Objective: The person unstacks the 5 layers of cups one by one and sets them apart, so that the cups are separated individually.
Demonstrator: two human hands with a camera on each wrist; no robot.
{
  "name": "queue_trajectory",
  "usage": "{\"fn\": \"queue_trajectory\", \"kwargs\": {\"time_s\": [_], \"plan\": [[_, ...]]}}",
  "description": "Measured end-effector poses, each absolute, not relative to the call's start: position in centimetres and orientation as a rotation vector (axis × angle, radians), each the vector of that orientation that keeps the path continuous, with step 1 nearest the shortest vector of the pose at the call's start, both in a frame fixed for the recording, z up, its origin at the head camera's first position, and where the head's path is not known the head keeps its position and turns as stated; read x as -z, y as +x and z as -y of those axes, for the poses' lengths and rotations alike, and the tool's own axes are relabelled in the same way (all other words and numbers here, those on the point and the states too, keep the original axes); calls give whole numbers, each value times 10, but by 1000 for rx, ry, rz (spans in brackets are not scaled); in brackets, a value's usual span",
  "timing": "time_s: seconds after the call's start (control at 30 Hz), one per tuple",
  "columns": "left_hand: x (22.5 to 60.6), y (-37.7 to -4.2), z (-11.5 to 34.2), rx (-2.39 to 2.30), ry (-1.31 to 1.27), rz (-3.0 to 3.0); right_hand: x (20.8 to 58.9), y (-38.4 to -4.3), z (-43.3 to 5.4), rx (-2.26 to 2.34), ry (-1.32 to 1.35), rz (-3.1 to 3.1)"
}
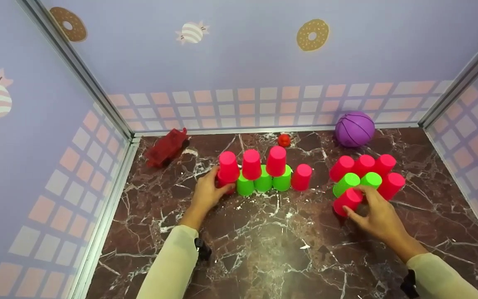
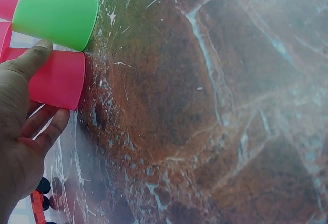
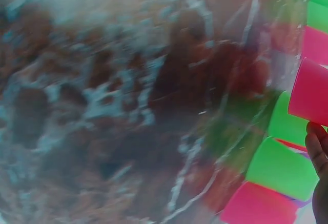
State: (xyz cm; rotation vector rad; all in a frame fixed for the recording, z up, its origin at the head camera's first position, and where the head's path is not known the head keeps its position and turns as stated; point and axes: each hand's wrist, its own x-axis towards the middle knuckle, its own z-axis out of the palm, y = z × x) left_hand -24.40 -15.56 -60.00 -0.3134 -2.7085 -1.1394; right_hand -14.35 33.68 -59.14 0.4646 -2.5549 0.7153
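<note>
On the left, upside-down cups stand in a two-tier row. Three pink cups (image 1: 251,164) form the top tier over several green cups (image 1: 281,179) and a pink one. My left hand (image 1: 206,192) grips the lower pink cup (image 2: 59,80) at the row's left end, thumb on the near side and fingers behind. A lone pink cup (image 1: 302,177) stands at the row's right end. My right hand (image 1: 379,214) holds another pink cup (image 1: 347,202) between thumb and fingers, in front of two green cups (image 1: 347,185). Whether its rim touches the table cannot be told.
Several pink cups (image 1: 364,164) stand behind and beside the right-hand green cups. Along the back wall lie a red toy (image 1: 167,147), a small orange-red object (image 1: 284,140) and a purple ball (image 1: 355,129). Patterned panels enclose the dark marbled table (image 1: 264,257).
</note>
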Motion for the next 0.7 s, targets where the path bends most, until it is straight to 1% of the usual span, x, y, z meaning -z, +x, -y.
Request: {"fn": "queue_trajectory", "kwargs": {"time_s": [0.2,0.7], "plan": [[600,-243,155,1131,-311,2710,602,-140,-345,-681,460,2607],[602,-243,156,1124,-322,2688,608,-143,-347,-636,475,2602]]}}
